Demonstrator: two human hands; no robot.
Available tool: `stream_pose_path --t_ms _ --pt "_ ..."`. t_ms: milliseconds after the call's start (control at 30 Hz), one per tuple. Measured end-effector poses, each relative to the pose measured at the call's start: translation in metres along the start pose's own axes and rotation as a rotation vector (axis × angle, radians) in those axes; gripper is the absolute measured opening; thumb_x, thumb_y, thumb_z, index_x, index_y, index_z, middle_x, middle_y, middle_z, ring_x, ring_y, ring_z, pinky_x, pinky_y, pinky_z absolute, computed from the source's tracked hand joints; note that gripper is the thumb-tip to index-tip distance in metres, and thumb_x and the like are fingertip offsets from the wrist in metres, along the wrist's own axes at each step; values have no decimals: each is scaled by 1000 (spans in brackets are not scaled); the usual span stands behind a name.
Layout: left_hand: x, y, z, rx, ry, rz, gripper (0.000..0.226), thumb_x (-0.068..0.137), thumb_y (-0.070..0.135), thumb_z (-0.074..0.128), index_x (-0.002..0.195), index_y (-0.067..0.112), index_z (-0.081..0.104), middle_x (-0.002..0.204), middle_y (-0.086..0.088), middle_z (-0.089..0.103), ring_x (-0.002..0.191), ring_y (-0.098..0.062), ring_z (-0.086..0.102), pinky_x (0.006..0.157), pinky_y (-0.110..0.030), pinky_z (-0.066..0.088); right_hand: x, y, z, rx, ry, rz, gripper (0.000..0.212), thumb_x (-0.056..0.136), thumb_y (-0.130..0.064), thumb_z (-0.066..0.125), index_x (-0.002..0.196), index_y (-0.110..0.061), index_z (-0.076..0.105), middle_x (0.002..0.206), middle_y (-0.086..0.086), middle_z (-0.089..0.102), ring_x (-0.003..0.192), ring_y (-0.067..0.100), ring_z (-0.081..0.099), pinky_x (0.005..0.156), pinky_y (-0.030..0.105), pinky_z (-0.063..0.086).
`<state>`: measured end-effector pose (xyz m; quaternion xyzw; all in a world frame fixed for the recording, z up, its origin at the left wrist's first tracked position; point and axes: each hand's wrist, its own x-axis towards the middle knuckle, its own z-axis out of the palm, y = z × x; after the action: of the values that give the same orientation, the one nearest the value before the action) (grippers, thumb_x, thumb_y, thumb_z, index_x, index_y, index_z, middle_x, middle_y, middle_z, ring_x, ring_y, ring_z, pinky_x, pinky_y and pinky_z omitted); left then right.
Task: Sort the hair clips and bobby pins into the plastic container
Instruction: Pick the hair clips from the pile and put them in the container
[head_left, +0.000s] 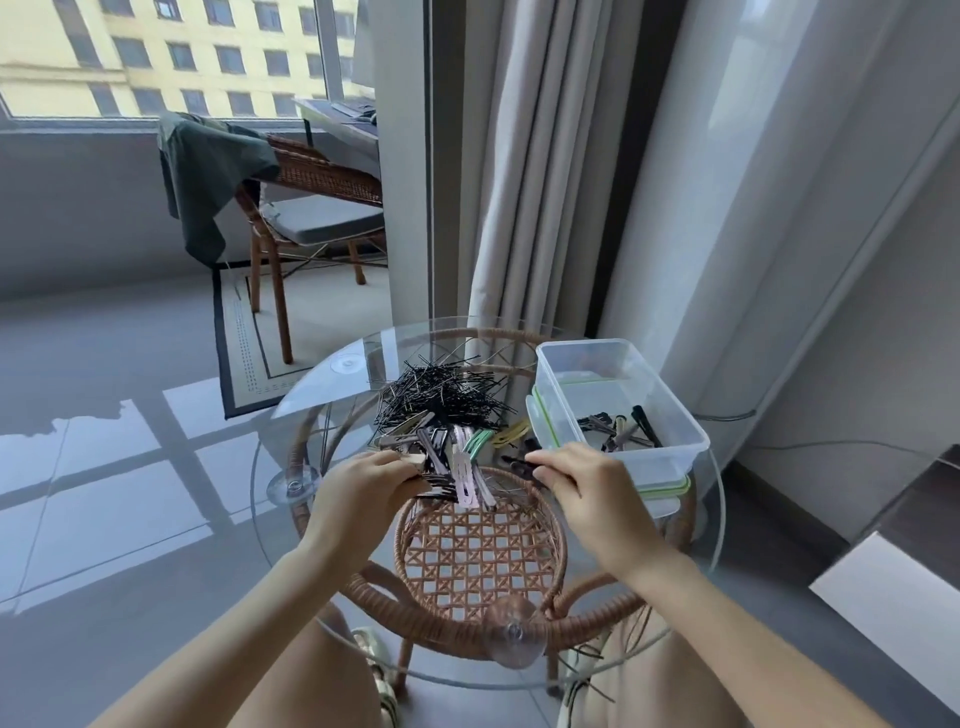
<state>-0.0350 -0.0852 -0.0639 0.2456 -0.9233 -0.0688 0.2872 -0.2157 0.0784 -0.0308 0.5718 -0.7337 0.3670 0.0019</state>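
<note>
Left hand grips a beige clip; right hand pinches a black clip.

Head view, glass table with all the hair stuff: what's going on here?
A person is sorting hair accessories at a round glass table. The left hand grips a beige clip at the near edge of the mixed clips, and the right hand pinches a dark clip beside the plastic container. The container holds only a few clips so far; the pile of black bobby pins lies on the glass, unsorted.
</note>
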Motion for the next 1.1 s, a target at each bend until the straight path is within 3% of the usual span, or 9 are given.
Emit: stream_pose_path --t_ms 100,200,400,533,633,767,900,1000,1100 --pt "12 10 -15 -15 64 -30 24 71 43 68 68 21 76 59 9 71 49 -9 64 48 -21 53 13 5 -39 -19 161 19 20 84 -4 63 103 -5 70 88 3 69 80 10 61 75 1 38" --pt "38 36 -26 -61 90 -48 25 72 41 69 64 19 74 54 7 68 44 -8 56 47 -11 38 38 31 -67 -145 287 81 18 84 -4 63 100 -5 72 92 11 72 86 25 64 74 20 42" --pt "118 114 -13 -293 -31 7 33 78 42 65 73 11 73 59 -3 65 54 -22 54 52 -31 42 70 74 -69 -190 -349 277 17 88 -22 59 98 -22 73 97 -7 71 86 8 61 79 25 43" --pt "151 143 15 -336 -241 74 33 78 43 66 81 12 75 72 -12 71 63 -24 61 60 -37 49 66 81 -84 -159 44 352 21 90 -14 52 96 -11 71 82 0 68 80 21 60 69 29 42" --pt "154 142 29 -161 -437 80 46 76 52 63 112 23 67 116 -2 66 101 -22 62 80 -32 48 51 80 -96 -204 287 367 25 89 -4 48 102 -7 70 98 10 73 92 27 65 79 30 47" --pt "134 100 16 -167 -301 32 33 86 42 56 111 24 66 121 0 63 107 -19 59 91 -32 49 29 50 -87 -148 418 198 21 89 -3 52 99 -6 69 96 8 72 86 21 66 75 24 47" --pt "90 35 0 -71 -216 -179 23 88 24 57 107 22 68 116 -5 63 102 -23 59 88 -35 49 7 0 -36 -70 -17 7 39 87 -35 60 121 -15 59 108 -2 64 92 3 53 80 20 45" --pt "54 -1 -4 17 -286 -334 34 84 32 62 117 23 62 120 -8 59 106 -24 56 88 -34 46 3 -18 20 -311 -334 62 86 76 -70 46 143 -20 26 125 2 50 110 16 48 89 29 45" --pt "32 -11 0 -4 -360 -377 59 79 41 65 133 25 47 130 -8 52 116 -23 50 97 -34 42 16 -25 64 -462 -396 197 105 71 -77 43 147 -14 8 134 13 39 118 27 38 91 36 41"
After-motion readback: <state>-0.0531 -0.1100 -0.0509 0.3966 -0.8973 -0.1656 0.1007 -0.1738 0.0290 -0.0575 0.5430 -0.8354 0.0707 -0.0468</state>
